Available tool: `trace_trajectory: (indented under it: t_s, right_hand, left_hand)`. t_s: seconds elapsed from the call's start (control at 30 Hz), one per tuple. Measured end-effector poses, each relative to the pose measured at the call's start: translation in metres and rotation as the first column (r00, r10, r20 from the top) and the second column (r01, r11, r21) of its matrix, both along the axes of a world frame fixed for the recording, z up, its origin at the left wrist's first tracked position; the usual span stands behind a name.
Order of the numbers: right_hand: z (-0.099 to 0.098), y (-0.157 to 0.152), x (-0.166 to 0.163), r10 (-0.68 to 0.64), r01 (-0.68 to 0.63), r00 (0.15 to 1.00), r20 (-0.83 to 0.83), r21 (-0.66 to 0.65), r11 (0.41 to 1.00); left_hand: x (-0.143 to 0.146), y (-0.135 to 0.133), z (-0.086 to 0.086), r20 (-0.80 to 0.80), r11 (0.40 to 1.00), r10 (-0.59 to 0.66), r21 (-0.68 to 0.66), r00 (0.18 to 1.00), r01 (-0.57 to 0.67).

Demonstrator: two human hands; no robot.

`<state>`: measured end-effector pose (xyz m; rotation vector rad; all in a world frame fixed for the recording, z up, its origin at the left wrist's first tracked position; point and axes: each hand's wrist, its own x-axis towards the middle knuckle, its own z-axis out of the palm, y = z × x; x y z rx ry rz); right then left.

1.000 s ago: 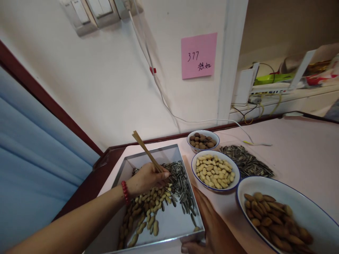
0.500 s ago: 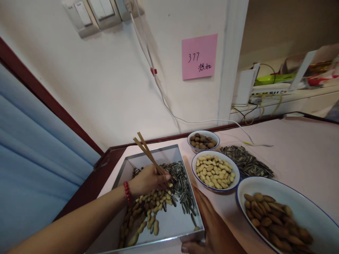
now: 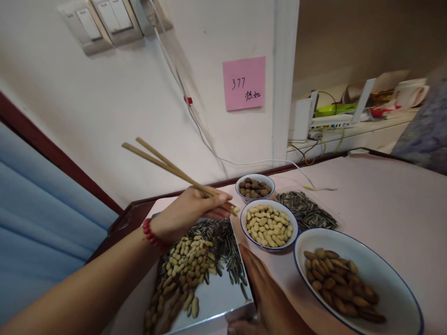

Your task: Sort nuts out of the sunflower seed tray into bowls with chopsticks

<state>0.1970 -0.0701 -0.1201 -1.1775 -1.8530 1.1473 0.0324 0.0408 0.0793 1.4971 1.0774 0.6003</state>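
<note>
Two slim, pale wooden chopsticks [image 3: 164,165], crossed close to the grip, long ends slanting up and left toward the wall, tips pinching one small pale peanut kernel [image 3: 236,210] just off the left rim of the middle bowl. Clamped in the left hand [image 3: 190,211], fingers curled tight round the sticks, thumb laid along the top, raised above the far end of the tray. String of red beads [image 3: 151,235] on that wrist. Right hand [image 3: 268,293] spread flat, fingers straight and together, laid against the right wall of the shiny rectangular metal tray [image 3: 216,298], gripping nothing; thumb out of sight at the near corner, so impossible to tell whether hooked round it. Inside the tray, a heap of tan peanuts [image 3: 185,265], some in the shell, touching and partly mixed with striped black sunflower seeds [image 3: 216,237]. Just right of the tray, a round white blue-rimmed bowl [image 3: 268,249] full of shelled peanuts; behind and touching it, a smaller white bowl [image 3: 238,191] of round brown nuts. To the right of both, a loose pile of striped seeds [image 3: 307,211] straight on the pale pink tabletop [image 3: 377,195]. Nearer, a large oval white dish [image 3: 387,274] with brown almonds in its left half. On the cream wall behind, a pink sticky note [image 3: 243,83] with handwriting, grey wall switches [image 3: 101,18] and a white cable [image 3: 195,116] hanging down.
</note>
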Motion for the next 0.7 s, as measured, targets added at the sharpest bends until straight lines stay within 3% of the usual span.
trace_trajectory:
  t_s: [0.13,0.27,0.53,0.7]
  right_hand:
    - [0.003,0.004,0.000,0.043,-0.035,0.996,0.080,-0.106,0.994]
    - [0.004,0.006,-0.002,0.062,-0.050,0.995,0.084,-0.136,0.990]
    - [0.000,-0.003,-0.002,-0.022,0.022,1.000,-0.010,-0.040,0.999]
    - [-0.006,-0.005,0.000,-0.027,0.030,0.998,-0.059,0.049,0.998]
  left_hand:
    - [0.046,0.013,-0.001,0.000,0.997,-0.065,0.029,0.998,0.065]
    - [0.059,0.019,-0.011,-0.026,0.997,-0.073,0.017,0.997,0.074]
    - [-0.003,-0.002,-0.001,-0.058,0.994,-0.072,0.078,0.996,0.077]
    - [-0.051,-0.018,-0.024,-0.224,0.993,-0.114,-0.027,0.968,0.111]
